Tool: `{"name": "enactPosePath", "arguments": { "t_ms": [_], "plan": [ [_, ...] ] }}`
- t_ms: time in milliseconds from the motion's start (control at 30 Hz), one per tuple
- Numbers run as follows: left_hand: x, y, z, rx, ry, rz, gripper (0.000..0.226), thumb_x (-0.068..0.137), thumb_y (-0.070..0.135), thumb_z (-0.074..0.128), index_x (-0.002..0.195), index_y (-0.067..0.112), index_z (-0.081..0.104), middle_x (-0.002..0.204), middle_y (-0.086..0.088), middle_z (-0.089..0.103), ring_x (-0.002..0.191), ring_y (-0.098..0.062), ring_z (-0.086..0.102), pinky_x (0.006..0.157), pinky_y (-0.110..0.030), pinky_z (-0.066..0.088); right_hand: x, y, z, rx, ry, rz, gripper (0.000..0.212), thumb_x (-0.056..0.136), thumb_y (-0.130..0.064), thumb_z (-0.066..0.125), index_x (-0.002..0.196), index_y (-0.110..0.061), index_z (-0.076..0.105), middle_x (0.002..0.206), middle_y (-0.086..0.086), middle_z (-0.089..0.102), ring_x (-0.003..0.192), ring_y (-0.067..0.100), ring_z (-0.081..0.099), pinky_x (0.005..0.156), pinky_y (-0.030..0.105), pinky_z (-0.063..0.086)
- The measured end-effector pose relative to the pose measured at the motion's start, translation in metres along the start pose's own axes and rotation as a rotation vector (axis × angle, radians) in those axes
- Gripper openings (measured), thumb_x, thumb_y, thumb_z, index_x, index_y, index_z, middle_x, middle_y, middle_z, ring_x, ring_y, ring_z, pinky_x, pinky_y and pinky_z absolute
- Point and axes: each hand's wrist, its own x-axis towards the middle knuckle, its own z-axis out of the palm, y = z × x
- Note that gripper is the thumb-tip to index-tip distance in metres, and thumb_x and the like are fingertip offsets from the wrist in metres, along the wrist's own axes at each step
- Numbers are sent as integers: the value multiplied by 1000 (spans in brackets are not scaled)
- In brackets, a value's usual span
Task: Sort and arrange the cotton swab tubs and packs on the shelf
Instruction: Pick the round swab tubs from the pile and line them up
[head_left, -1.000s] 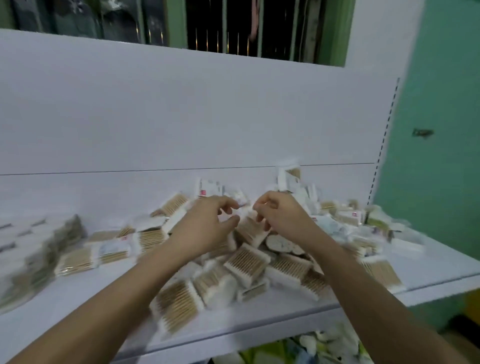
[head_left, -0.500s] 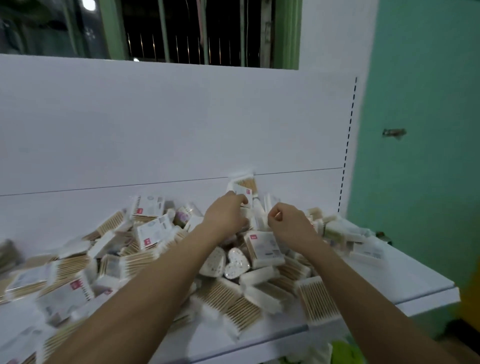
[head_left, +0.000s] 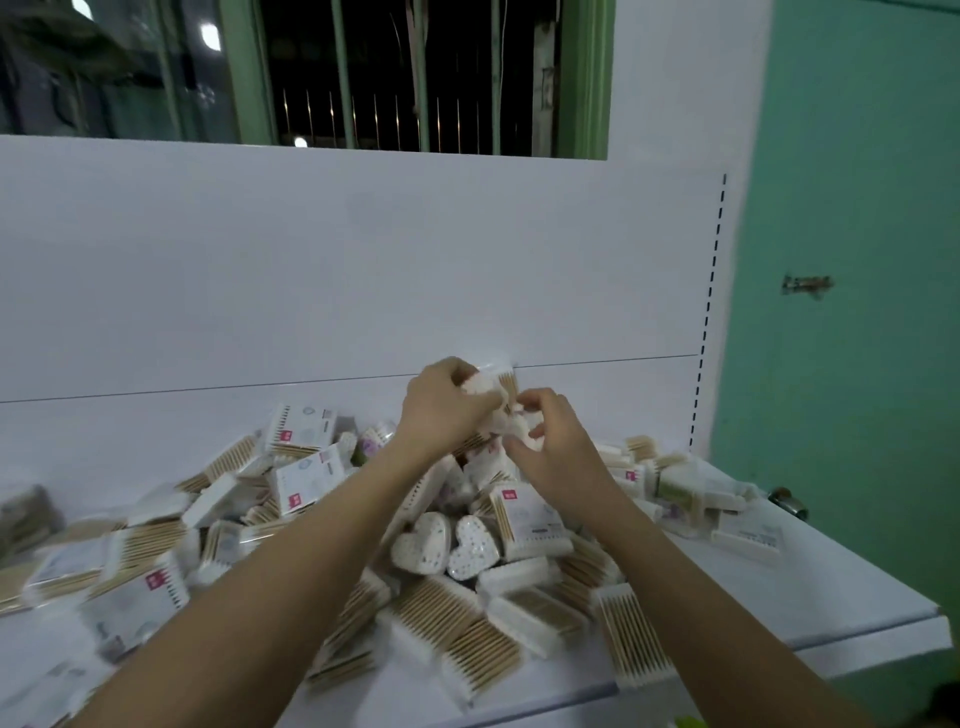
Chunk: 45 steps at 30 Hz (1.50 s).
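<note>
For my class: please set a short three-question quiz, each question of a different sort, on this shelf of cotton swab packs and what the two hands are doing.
1. True or false: the two heart-shaped tubs lie side by side in the pile, just in front of the hands.
2. Which hand grips a pack of swabs lifted above the pile? A) left hand B) right hand C) neither
3. Fill in: the wall right of the shelf is painted ____.

Key
1. True.
2. A. The left hand's fingers curl round the raised pack; the right hand holds a smaller white item just below it.
3. Green.
</note>
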Motion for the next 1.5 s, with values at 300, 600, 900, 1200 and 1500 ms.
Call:
{"name": "enactPosePath", "arguments": {
  "t_ms": [300,600,900,1200,1500],
  "plan": [
    [-47,-8,-101,-533,-252,-261,32,92,34,65,116,12,64,97,-7,69,79,-22,68,74,-31,59,-12,-51,64,454,22,-101,38,91,-23,71,125,-24,55,116,-8,65,103,8,65,88,33,56],
    [-101,-76,-218,-348,-9,-117,50,81,33,77,125,22,56,116,-6,65,100,-18,69,81,-38,60,-26,-152,155,787,-376,9,22,100,-27,57,117,-14,62,110,3,73,100,23,72,83,39,59],
    [-178,-201,-354,-344,215,-199,53,77,25,81,125,24,58,111,-1,67,93,-17,71,70,-25,56,-71,-247,303,708,-610,163,31,95,-19,66,124,-11,58,120,7,65,104,20,69,81,30,60],
    [-257,-310,-486,-178,403,-277,55,80,36,78,128,31,52,109,12,61,92,-2,61,72,-18,52,-119,-291,436,313,-394,209,3,96,-16,56,98,-14,57,84,7,60,69,20,55,63,30,45],
    [-257,-371,-503,-110,402,-309,49,83,27,76,126,29,53,114,11,60,97,3,56,75,-14,48,-124,-272,456,106,-226,283,11,96,-19,52,97,-17,62,92,3,64,87,24,60,75,40,50]
  ]
}}
